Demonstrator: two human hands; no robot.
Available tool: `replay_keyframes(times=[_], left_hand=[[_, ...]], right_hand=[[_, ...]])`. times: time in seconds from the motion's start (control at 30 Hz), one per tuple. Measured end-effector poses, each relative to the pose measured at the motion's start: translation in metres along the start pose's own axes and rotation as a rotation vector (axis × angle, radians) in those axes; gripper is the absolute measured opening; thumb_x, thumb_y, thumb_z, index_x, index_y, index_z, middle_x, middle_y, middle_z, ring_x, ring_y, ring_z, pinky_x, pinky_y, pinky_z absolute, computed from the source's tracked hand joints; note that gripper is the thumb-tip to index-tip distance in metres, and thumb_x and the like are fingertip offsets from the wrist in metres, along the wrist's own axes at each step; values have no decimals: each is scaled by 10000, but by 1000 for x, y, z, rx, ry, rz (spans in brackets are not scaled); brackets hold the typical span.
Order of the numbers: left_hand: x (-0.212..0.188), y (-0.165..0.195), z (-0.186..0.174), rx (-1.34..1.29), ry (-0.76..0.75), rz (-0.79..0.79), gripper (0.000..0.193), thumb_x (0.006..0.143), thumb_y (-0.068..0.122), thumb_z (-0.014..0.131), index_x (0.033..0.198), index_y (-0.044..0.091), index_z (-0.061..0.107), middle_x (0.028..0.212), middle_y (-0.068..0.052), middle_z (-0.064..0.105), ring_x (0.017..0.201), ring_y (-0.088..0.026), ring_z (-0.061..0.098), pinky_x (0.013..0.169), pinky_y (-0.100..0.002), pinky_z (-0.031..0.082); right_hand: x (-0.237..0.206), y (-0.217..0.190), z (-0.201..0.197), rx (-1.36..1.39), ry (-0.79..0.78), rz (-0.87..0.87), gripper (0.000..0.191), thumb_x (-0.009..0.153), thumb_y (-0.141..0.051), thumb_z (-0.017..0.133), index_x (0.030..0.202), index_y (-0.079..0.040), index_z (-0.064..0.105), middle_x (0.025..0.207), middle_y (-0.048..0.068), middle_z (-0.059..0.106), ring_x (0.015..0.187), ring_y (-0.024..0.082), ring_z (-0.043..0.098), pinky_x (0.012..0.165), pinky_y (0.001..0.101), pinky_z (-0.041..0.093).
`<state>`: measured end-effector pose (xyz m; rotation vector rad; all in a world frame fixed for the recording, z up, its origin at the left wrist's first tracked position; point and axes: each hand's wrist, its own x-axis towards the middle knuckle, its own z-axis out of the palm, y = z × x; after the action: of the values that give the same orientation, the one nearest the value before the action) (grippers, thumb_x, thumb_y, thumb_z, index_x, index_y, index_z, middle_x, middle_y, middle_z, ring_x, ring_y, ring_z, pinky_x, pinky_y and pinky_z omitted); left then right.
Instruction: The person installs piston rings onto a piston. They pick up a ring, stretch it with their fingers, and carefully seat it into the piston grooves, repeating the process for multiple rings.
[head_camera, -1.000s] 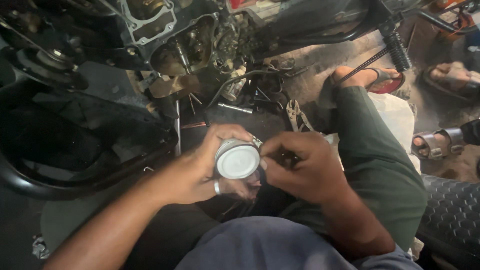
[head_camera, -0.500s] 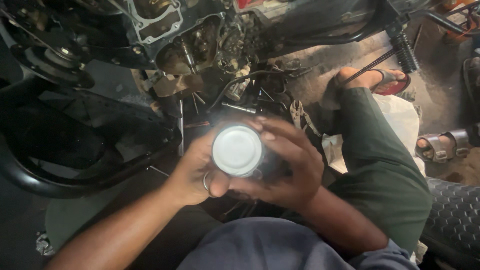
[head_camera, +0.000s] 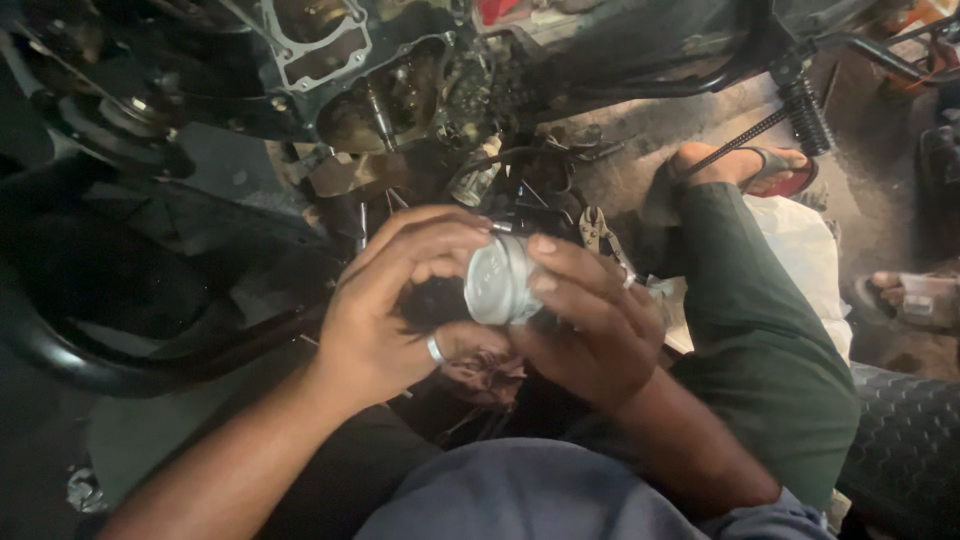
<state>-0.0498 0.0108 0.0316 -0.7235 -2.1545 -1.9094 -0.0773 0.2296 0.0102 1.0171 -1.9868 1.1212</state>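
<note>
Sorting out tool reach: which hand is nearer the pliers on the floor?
Right. The right hand lies just below the pliers; the left hand is farther left, across the piston.

The piston (head_camera: 497, 281) is bare metal, pale and smooth with a dull sheen. The engine block (head_camera: 330, 70), far left, is cast metal, grimy and rough. The ring (head_camera: 435, 349) is shiny metal. The trouser leg (head_camera: 760, 340), right, is matt green cloth.

piston (head_camera: 497, 281) underside hidden by hands, engine (head_camera: 330, 70) cut off at top edge
</note>
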Motion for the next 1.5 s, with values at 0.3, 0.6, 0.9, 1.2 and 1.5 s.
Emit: replay_keyframes(times=[0.3,0.6,0.9,1.2,1.5], left_hand=[[4,11,-6,-68,-71,-113,674,855,47,864,1452,28,550,1503,-125,500,1371,-236,599,1156,-418,601],[9,19,-8,66,-42,-116,585,859,46,844,1402,65,628,1479,-144,637,1357,-263,666,1065,-360,620],[10,22,-9,191,-60,-21,605,830,101,877,1381,50,633,1445,-171,644,1313,-260,699,1106,-331,563],[9,19,1,-127,37,-137,525,882,-66,773,1370,-3,588,1544,-188,516,1415,-258,565,1135,-389,521],[-3,1,24,-456,300,-380,159,947,-82,700,1095,-26,693,1357,-176,694,1202,-174,683,1043,-306,573]], right_hand=[[-4,13,-15,399,-198,395,644,820,-275,836,1373,-42,602,1351,164,687,1198,274,709,1046,323,544],[2,16,-17,334,-213,400,577,810,-259,894,1292,-28,674,1297,162,732,1210,252,742,1054,337,583],[7,11,-17,376,-226,403,550,770,-165,909,1251,-19,687,1284,170,733,1218,263,733,1057,350,580],[4,9,-4,249,-75,291,549,774,-140,942,1209,-63,616,1257,151,688,1146,253,703,960,328,568],[-7,14,16,-28,-26,39,518,795,-92,949,1183,-114,605,1246,176,630,1064,264,688,860,329,595]])
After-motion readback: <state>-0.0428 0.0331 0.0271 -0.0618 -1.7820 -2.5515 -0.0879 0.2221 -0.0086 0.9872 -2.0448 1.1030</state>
